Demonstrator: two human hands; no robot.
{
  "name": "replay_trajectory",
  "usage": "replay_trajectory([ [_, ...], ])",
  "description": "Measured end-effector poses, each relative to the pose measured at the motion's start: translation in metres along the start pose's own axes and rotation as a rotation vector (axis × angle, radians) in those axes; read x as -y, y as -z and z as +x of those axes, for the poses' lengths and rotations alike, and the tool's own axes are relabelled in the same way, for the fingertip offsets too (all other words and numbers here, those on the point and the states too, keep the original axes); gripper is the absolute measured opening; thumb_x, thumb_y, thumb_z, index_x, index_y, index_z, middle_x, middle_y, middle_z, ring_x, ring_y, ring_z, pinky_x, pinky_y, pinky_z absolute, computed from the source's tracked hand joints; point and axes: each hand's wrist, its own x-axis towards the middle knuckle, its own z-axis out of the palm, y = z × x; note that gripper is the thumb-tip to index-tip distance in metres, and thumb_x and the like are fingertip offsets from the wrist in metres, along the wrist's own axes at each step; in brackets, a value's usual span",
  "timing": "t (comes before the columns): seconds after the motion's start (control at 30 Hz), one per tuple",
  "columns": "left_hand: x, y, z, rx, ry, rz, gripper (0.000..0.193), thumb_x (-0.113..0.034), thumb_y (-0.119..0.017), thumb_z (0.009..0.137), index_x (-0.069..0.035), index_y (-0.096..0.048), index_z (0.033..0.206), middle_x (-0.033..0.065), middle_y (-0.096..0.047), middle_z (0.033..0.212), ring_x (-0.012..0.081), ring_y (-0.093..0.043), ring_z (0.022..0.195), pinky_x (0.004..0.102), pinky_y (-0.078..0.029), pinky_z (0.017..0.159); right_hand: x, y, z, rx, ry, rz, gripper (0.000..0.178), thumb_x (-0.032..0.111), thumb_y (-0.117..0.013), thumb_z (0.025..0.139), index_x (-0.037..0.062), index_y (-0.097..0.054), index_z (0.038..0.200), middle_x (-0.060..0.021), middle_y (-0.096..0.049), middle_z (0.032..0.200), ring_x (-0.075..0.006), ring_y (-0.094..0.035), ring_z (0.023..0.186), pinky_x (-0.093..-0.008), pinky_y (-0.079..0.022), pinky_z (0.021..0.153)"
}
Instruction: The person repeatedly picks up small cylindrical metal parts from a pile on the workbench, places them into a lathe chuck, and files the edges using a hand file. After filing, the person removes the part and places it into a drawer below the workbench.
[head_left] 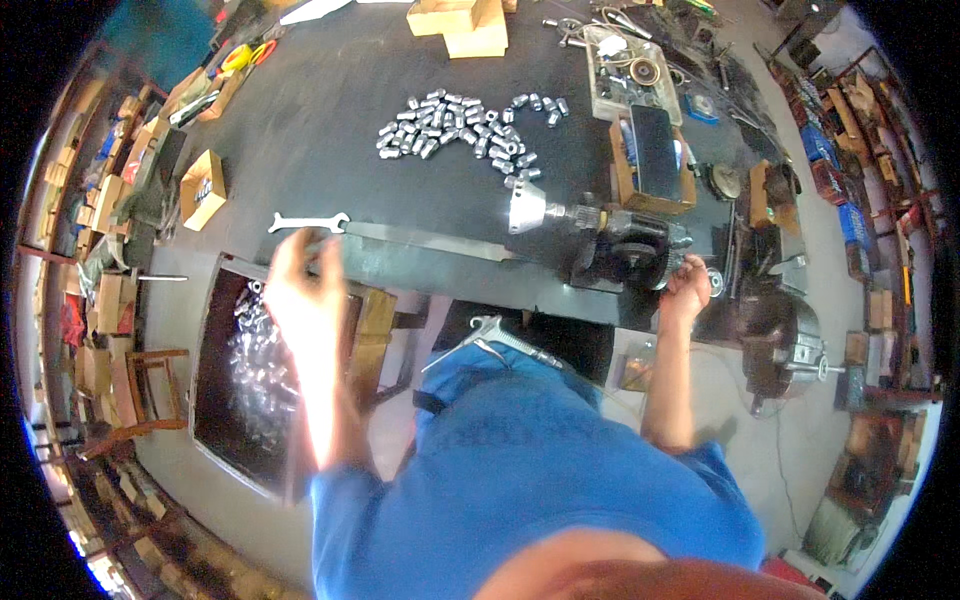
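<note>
I have the spindle machine [625, 235] at the right part of the bench's near edge, its silver cone-shaped head [526, 207] pointing left. My right hand [687, 285] is at its right-hand end, fingers curled in; I cannot tell whether they are clamped on a part of it. My left hand [305, 275] is well apart from the machine, raised by the bench's near edge; it is blurred and washed out by light, and I cannot tell whether thumb and fingers meet on anything. Just beyond its fingertips I see an open-ended wrench [310, 223] lying flat, and a long flat metal bar [430, 240] running from near the wrench toward the machine. Below the left hand, partly covered by the forearm, sits a deep bin [212, 370] with many shiny metal parts [262, 350] in it. A small cardboard box [208, 210] farther left has a few small pieces inside. Behind the machine, a cardboard box [625, 185] carries a dark flat slab [655, 150] across its top, and past that a clear tray [603, 100] holds a round ring-shaped part [645, 70] among other hardware. Mid-bench I have a loose spread of silver fittings [440, 122]. An air gun [490, 335] rests on the lap, and a vise [785, 345] stands right of the right hand.
</note>
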Motion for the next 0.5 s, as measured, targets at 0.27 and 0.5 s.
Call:
replay_trajectory([
  [0.27,-0.029,-0.208,0.037,0.325,-0.400,-0.055,0.027,-0.017,-0.060,0.070,-0.007,-0.053,0.094,0.0157,-0.052,0.088,0.0315,-0.057,0.070,0.0382,-0.047,0.060,0.000,0.000,0.000,-0.019,-0.002,-0.005,0.014,0.011,-0.039,0.080,0.0018,-0.049,0.078,0.0009,-0.035,0.053,-0.0069,-0.025,0.042,-0.0209,-0.021,0.038],
  [0.5,-0.029,-0.256,0.042,0.352,-0.572,0.158,0.024,-0.015,-0.057,0.068,-0.007,-0.054,0.090,0.0128,-0.055,0.077,0.0289,-0.058,0.069,0.0393,-0.046,0.060,0.001,0.002,-0.001,0.003,0.013,0.023,0.015,0.014,-0.041,0.083,0.0026,-0.049,0.078,0.0002,-0.038,0.055,-0.0068,-0.028,0.043,-0.0199,-0.023,0.038],
])
